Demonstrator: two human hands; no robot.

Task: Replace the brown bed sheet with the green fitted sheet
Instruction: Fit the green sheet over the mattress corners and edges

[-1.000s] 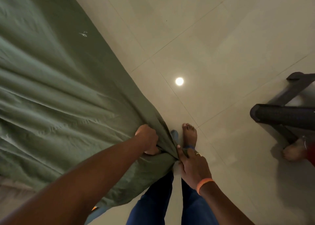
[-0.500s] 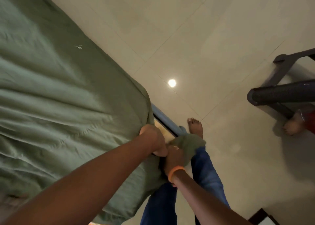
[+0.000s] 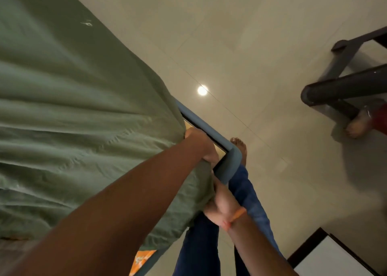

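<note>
The green fitted sheet (image 3: 73, 108) covers the bed across the left of the view, wrinkled and pulled toward the near corner. My left hand (image 3: 201, 143) grips the sheet's corner edge on top of the mattress. Below it, my right hand (image 3: 222, 206), with an orange band at the wrist, grips the sheet's hanging edge beside the corner. The blue padded bed frame corner (image 3: 227, 164) is exposed between my hands, with a strip of light wood inside it. No brown sheet is visible.
Beige tiled floor (image 3: 240, 45) lies right of the bed, with a lamp reflection. A dark metal frame with a thick bar (image 3: 343, 87) stands at the right, another person's foot (image 3: 356, 125) under it. A dark-edged white panel (image 3: 333, 259) sits bottom right. An orange patch (image 3: 142, 261) shows under the sheet.
The sheet corner has been lifted back off the frame, exposing the blue corner. My right hand dropped lower along the sheet's edge; my left hand stayed gripping on top.
</note>
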